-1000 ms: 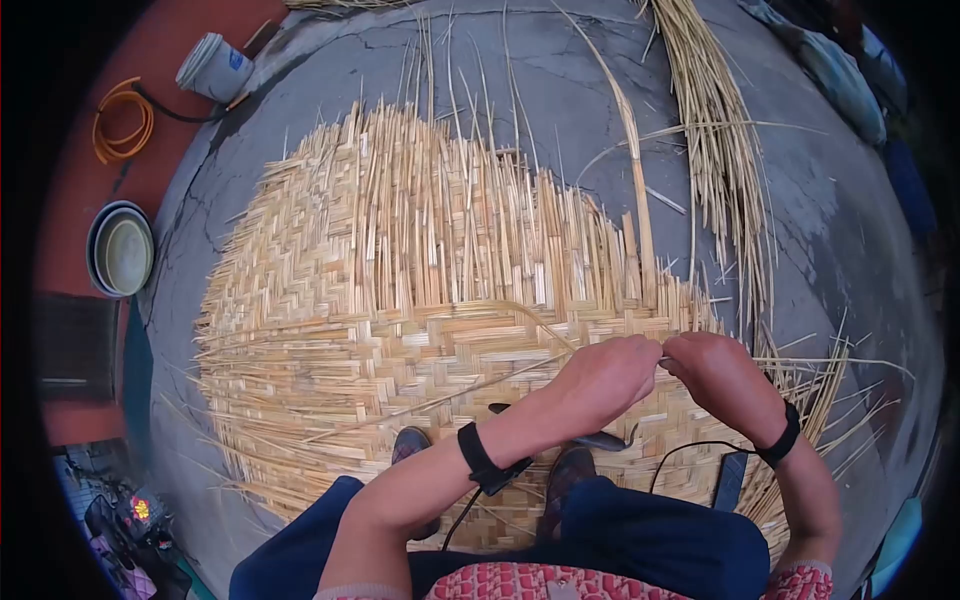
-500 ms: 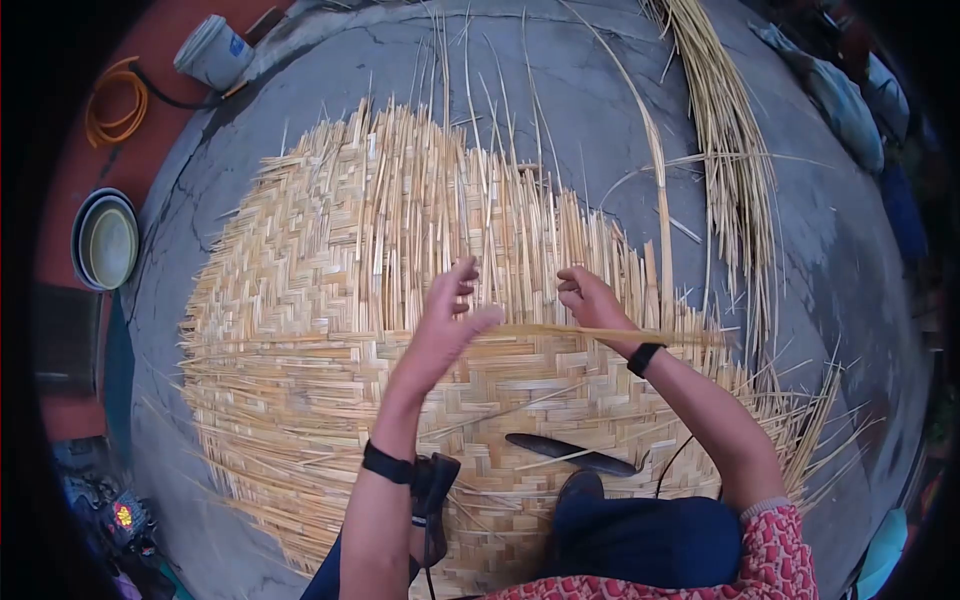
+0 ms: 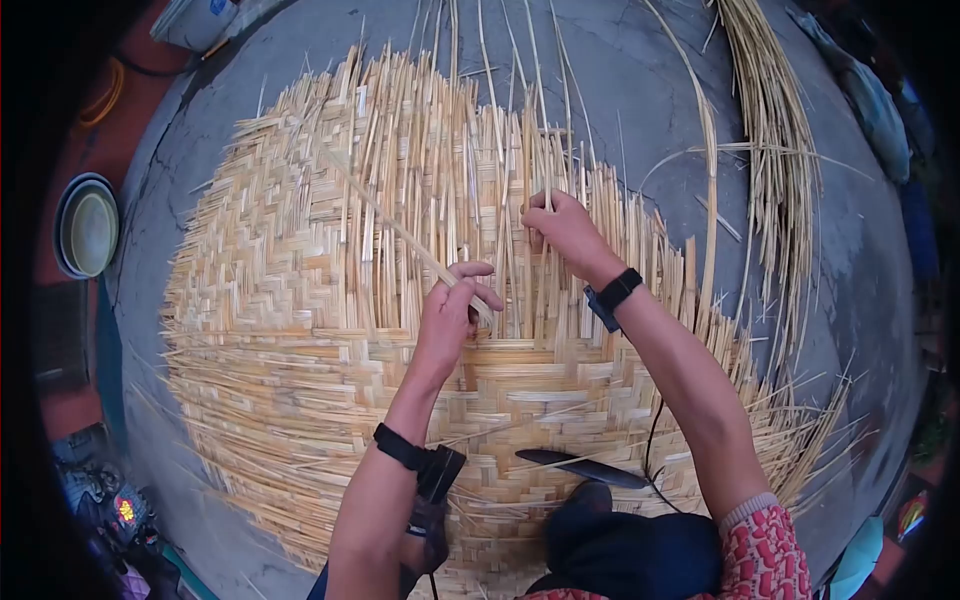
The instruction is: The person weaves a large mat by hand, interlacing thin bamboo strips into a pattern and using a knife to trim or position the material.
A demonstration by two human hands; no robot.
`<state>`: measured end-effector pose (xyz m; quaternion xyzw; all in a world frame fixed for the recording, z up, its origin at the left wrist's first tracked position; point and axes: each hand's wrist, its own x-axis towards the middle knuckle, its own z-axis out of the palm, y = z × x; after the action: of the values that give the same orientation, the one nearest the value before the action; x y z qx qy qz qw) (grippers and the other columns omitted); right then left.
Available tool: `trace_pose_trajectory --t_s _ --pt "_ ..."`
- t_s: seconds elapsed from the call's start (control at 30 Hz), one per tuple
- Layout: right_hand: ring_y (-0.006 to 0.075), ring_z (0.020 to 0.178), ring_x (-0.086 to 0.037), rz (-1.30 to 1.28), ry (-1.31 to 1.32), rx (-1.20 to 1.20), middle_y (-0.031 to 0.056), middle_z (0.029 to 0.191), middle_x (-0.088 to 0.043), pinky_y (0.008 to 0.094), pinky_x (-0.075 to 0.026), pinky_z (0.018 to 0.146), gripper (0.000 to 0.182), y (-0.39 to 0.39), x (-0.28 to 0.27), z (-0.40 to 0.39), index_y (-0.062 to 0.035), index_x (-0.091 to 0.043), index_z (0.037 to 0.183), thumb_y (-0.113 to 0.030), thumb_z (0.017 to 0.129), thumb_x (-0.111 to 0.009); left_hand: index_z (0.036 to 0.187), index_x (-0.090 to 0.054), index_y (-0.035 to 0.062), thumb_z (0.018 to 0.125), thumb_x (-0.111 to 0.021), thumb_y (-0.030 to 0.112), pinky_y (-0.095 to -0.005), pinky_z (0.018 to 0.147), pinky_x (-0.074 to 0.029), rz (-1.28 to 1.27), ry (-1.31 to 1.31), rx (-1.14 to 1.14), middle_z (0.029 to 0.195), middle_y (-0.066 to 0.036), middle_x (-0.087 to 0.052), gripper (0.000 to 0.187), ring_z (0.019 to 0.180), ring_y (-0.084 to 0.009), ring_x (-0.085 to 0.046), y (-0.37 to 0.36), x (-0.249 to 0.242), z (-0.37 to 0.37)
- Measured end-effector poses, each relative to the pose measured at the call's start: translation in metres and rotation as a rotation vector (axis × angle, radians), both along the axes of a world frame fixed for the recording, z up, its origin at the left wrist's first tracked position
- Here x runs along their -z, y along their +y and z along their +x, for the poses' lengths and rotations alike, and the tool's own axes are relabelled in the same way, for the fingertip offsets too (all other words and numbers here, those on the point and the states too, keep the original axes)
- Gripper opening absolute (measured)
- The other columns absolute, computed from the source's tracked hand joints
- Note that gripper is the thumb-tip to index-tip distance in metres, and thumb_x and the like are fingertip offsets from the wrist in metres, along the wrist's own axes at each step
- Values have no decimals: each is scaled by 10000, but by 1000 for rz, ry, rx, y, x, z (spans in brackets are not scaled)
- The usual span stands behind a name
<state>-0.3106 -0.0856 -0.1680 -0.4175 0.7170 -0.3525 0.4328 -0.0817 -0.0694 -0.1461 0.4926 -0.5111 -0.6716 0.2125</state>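
A large woven mat of pale split strips covers the ground beneath both hands. My left hand is over its middle, with a loose strip between thumb and fingers that slants up to the left and blurs toward its far end. Farther up and to the right, the fingertips of my right hand are pinched on an upright strip in the mat's unwoven upper part. Close to my foot lies a dark, narrow, blade-like tool on the weave.
A bundle of long strips lies on the grey concrete floor at upper right. Nested basins and a white bucket stand at the left. Loose strip ends stick out around the mat.
The strip in my left hand has swung from pointing right to slanting up-left. My right hand has moved up and closed on an upright strip. The view has shifted slightly.
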Motion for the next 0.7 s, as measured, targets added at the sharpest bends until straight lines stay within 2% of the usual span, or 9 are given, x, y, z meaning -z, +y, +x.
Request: trace_pose_trajectory --t_s 0.03,0.1,0.2,0.3,0.47,0.5,0.57,0.63,0.7 --pt "317 830 -671 -97 -308 37 152 895 -669 375 -536 763 243 11 -19 2 19 -617 1029 -129 871 -727 1235 -621 -34 1063 -486 289 -296 716 -547 92 65 -41 963 -85 -722 390 802 -169 -673 -1 5 -3" --pt "251 867 -634 -416 -115 -160 129 998 -651 368 -524 788 297 46 -54 17 32 -618 1072 -201 921 -723 1291 -585 -32 1051 -525 241 -276 747 -539 187 135 -95 993 -65 -720 369 865 -146 -670 -1 9 -14" --pt "247 962 -648 -437 -8 -542 144 1137 -637 390 -528 845 348 76 -75 25 36 -622 1132 -263 971 -694 1288 -643 24 997 -609 26 -301 953 -498 293 5 268 1126 -51 -721 292 1072 -142 -646 4 -18 -26" --pt "290 1027 -664 -542 223 -60 171 1159 -643 397 -529 904 434 88 -73 18 33 -580 1274 -287 996 -669 1266 -665 1 976 -646 29 -301 969 -504 320 -96 506 1124 -64 -733 293 1062 -150 -660 2 -1 -22" --pt "296 1085 -674 -18 -31 -210 198 1161 -657 380 -545 935 548 196 -61 -30 21 -402 1480 -253 1047 -595 1254 -629 -26 943 -689 38 -301 817 -580 276 -101 64 1068 -125 -728 323 965 -177 -689 16 25 -29" --pt "243 1028 -681 220 -421 -36 154 1122 -657 352 -567 857 495 220 -53 -34 -25 -417 1484 -219 1057 -573 1254 -629 -26 943 -689 38 -301 817 -580 274 -96 93 1068 -125 -728 323 965 -177 -689 23 26 -33" --pt "190 970 -688 438 -813 158 110 1083 -656 323 -589 779 453 248 -26 -52 -70 -431 1489 -184 1067 -550 1282 -589 -41 935 -694 49 -314 813 -586 -301 -291 -111 1088 -153 -694 373 941 -180 -678 38 30 -41" --pt "168 1041 -657 66 -1059 569 111 1148 -630 321 -571 892 423 260 -2 -69 -116 -461 1473 -122 1054 -517 1278 -580 -53 918 -691 28 -352 808 -571 -422 -328 13 1104 -147 -665 385 901 -189 -666 62 10 -74" --pt "192 1082 -638 18 -942 525 113 1203 -590 366 -570 892 489 231 -35 -57 -119 -424 1499 -68 1020 -506 1193 -643 -39 929 -666 97 -379 751 -543 -1139 -653 446 862 -116 -639 297 799 -220 -647 87 -4 -107"
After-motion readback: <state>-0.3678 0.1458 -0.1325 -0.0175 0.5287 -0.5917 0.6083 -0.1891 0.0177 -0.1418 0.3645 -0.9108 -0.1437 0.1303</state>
